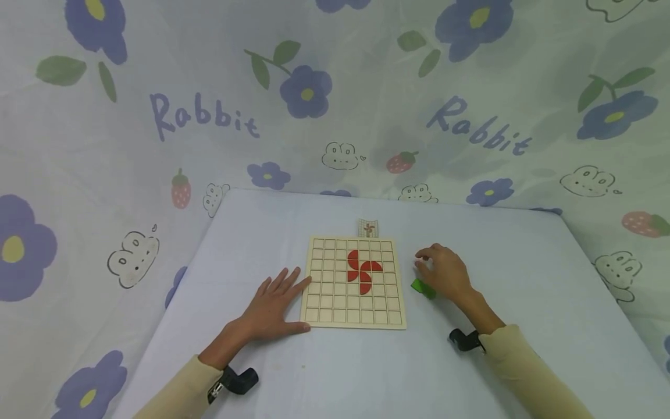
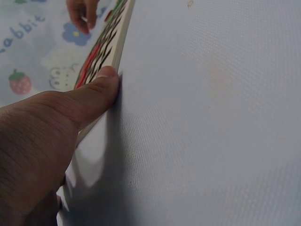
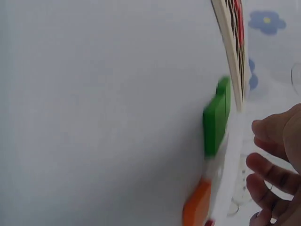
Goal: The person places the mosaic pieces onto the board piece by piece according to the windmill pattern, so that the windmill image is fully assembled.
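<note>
A square wooden grid board lies on the white table, with several red rounded pieces set in its cells like a pinwheel. My left hand spreads its fingers along the board's left side. In the left wrist view the thumb of that hand touches the board's edge. To the right of the board, my right hand hovers with loosely bent fingers and nothing visible between them. Green pieces lie just below it. The right wrist view shows those green blocks beside the fingers.
Behind the board stands a small card bearing a grid and a red pinwheel pattern. An orange block and a bit of a red one lie near the green blocks. A printed curtain rises behind the table.
</note>
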{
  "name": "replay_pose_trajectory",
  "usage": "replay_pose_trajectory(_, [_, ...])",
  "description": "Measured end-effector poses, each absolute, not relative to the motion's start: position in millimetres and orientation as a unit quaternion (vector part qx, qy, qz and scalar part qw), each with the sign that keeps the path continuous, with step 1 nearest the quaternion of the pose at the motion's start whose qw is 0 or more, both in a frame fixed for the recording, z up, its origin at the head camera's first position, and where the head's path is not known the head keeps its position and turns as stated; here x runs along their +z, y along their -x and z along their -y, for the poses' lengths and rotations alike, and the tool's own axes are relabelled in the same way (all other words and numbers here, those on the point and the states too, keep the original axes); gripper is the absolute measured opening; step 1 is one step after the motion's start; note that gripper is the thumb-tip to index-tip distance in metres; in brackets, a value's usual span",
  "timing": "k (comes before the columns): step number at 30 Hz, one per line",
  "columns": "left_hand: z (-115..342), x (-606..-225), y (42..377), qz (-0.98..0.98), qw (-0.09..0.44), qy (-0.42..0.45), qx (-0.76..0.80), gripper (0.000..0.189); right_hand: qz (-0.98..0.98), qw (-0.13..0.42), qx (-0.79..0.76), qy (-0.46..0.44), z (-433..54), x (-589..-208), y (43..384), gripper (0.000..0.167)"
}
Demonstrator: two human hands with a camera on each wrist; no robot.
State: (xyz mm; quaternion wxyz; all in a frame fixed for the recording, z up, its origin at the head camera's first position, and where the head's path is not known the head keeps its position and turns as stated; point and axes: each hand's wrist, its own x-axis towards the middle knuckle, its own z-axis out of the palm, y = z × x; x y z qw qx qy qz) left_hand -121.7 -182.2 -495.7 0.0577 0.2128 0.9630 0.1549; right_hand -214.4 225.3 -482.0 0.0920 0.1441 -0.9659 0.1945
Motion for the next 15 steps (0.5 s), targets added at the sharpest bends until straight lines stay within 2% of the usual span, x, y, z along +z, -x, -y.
replay_pose_trajectory(6, [182,-494,121,-0.964,0.058,-0.213,0.15,0.099,0.975,0.087,0.192,-0.064,-265,-481,215,0.028])
replay_pose_trajectory(10, [182,-492,121,-0.962,0.053,-0.216,0.156,0.098,0.981,0.056,0.186,-0.027,-282,-477,211,0.034])
replay_pose_trajectory(15, [182,-492,122,-0.962,0.05,-0.218,0.156,0.098,0.979,0.037,0.199,-0.04,-292,-476,211,0.026])
